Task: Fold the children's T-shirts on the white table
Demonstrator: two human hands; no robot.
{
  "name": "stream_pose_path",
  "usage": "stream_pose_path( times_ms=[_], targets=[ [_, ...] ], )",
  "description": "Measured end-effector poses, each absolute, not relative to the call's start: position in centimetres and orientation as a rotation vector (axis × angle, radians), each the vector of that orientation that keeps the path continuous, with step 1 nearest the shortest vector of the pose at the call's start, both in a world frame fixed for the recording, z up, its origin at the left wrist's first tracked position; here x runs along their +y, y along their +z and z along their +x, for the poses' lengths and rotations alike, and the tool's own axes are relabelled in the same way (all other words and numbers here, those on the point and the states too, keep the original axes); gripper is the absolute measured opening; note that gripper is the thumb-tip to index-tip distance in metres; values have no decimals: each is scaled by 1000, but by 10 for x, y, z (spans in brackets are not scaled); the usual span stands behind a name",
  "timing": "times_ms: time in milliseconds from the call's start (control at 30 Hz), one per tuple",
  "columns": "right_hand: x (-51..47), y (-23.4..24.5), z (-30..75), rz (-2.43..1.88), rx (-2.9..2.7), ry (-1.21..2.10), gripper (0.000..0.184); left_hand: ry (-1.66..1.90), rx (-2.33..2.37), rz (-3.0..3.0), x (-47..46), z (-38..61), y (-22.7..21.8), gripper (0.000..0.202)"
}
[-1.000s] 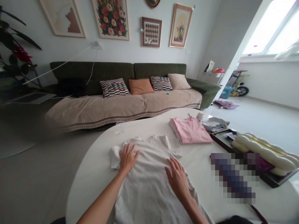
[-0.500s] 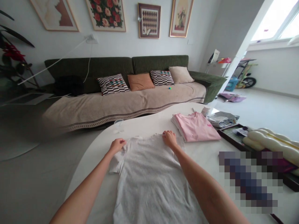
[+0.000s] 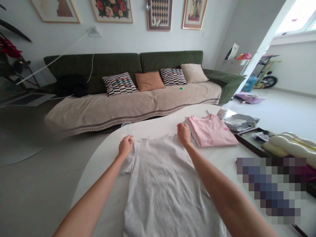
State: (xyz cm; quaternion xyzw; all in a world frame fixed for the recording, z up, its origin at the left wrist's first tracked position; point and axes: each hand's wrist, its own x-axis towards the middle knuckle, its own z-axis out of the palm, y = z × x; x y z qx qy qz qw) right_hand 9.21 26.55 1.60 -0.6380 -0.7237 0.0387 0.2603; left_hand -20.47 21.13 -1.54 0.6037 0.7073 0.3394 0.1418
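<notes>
A light grey short-sleeved T-shirt lies spread out with its neck end away from me and its body running toward me. My left hand is closed on the cloth at the left shoulder, beside the sleeve. At the right shoulder my right hand has its fingers curled and pinched on the fabric, and my forearm covers part of the shirt's right side. Just right of that hand sits a folded pink shirt on top of a light layer.
A white round-edged table bears everything. On its right are a silvery plastic packet, a dark-rimmed tray with a cream puffy item, and a blurred-out patch. A clear cup stands at the far edge, before a green sofa.
Both hands have moved a little farther away, the right one rising, and the shirt's shoulders shifted with them. The view has tilted slightly downward.
</notes>
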Motion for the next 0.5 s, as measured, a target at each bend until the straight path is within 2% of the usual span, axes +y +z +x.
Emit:
stream_pose_path(
  times_ms=[67, 133, 200, 300, 500],
  targets=[
    [234, 12, 75, -1645, -2037, 112, 35, 988, 2004, 1905, 195, -185, -17, 35],
    [189, -5, 61, -1540, -2176, 152, 32, 850, 1861, 2177, 170, -168, -25, 39],
    [145, -26, 56, -1429, -2367, 203, 44, 616, 1784, 2360, 144, -157, -35, 46],
    [103, -49, 66, -1483, -2480, 284, 56, 364, 1921, 2348, 124, -154, -47, 56],
    [91, -33, 88, -1629, -2498, 279, 58, 120, 1998, 2238, 121, -147, -27, 60]
  ],
)
